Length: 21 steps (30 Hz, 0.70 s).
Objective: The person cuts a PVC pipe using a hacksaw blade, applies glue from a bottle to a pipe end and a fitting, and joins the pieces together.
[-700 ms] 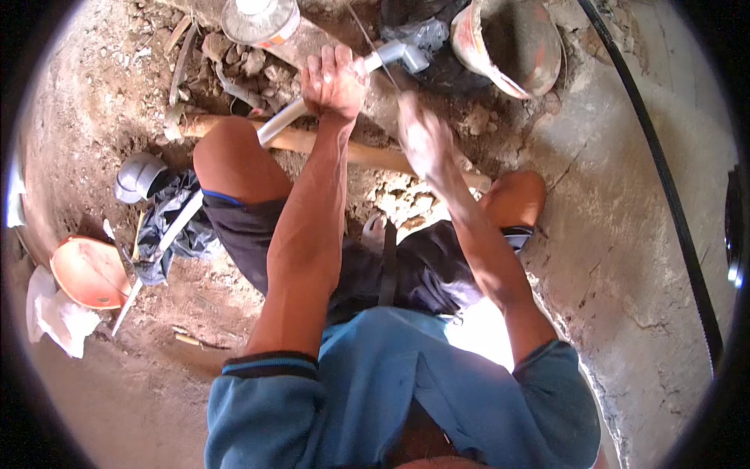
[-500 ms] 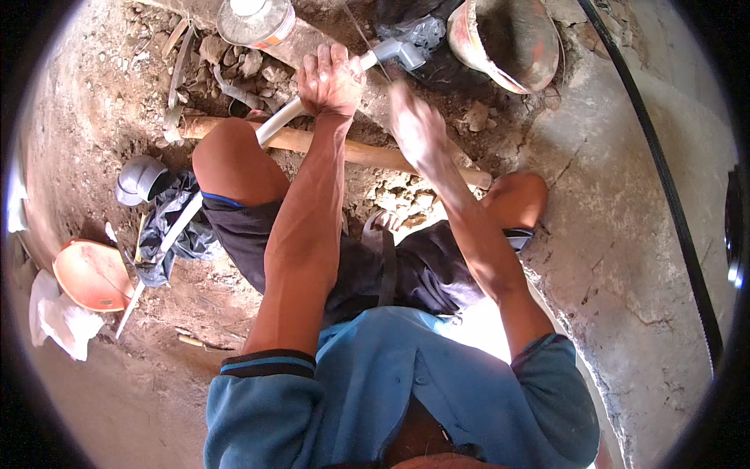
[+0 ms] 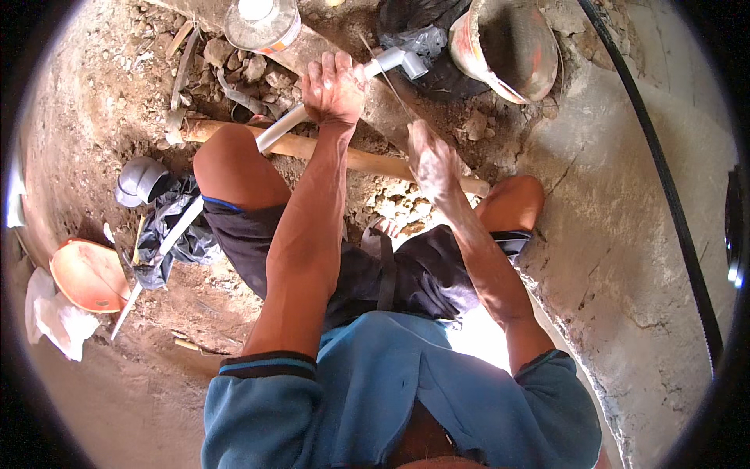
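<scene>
My left hand is closed around a white plastic pipe that slants across my left knee. A pale elbow fitting sits on the pipe's far end. In my right hand is one end of a thin saw blade. It slants away from me and crosses the pipe between my left hand and the elbow; whether its teeth touch the pipe cannot be made out. Beneath both arms, a wooden pole lies across the ground.
A round can and a dirty bucket stand at the far side, with black plastic between them. Left of me are a grey pipe bend and an orange shell-shaped object. A black hose runs along the right.
My right hand has come back toward my body and slightly right, drawing the blade with it. My left hand keeps its grip on the pipe with only a slight shift.
</scene>
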{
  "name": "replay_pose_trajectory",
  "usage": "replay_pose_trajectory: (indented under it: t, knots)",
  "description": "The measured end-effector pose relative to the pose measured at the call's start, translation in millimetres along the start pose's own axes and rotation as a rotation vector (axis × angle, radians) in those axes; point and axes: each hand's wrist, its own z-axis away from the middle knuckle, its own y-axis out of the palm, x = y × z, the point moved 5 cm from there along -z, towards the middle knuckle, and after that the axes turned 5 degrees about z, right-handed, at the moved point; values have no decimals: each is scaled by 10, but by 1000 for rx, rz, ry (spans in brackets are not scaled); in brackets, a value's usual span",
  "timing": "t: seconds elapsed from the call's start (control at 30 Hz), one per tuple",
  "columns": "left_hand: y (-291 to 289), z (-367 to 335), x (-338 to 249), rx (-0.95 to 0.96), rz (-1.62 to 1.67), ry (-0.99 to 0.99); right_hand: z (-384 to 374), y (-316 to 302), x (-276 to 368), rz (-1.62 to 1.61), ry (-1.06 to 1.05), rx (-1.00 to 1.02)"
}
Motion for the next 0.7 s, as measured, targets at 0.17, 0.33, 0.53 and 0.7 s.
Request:
replay_pose_trajectory:
  t: [0.17, 0.33, 0.53, 0.7]
  knots:
    - [58, -7, -37, 1, -4, 21, -851, 253, 140, 172, 24, 91]
    - [-23, -16, -1, -2, 3, 10, 58, 158, -96, -95, 114, 117]
    - [-66, -48, -127, -117, 9, 92, -866, 266, 114, 7, 143, 153]
    - [7, 12, 35, 21, -25, -13, -57, 387, -107, -49, 105, 89]
